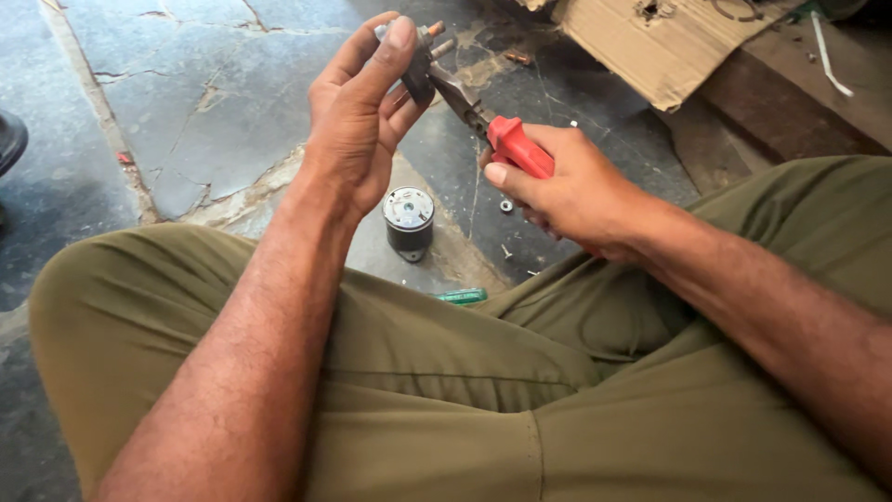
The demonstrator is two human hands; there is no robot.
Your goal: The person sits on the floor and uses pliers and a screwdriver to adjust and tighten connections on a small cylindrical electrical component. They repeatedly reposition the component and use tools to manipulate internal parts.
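Near the top centre of the frame, the left hand (358, 121) pinches a small metal part (418, 60). Just right of it, the right hand (571, 191) grips red-handled pliers (497, 135), their nose touching the part, with a small motor (409, 221) on the floor (186, 112) below.

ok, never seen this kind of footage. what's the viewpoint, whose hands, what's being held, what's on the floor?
There is one view, from a camera worn on the person's head, looking down over their own lap in olive trousers. No machine is involved, only two bare hands. The left hand holds up a small metal part with stubby terminals. The right hand grips red-handled pliers, whose jaws meet that part. On the cracked stone floor stand a small cylindrical motor-like can, a green-handled tool half hidden by the leg, and a few tiny washers or screws. Torn cardboard lies at the top right.
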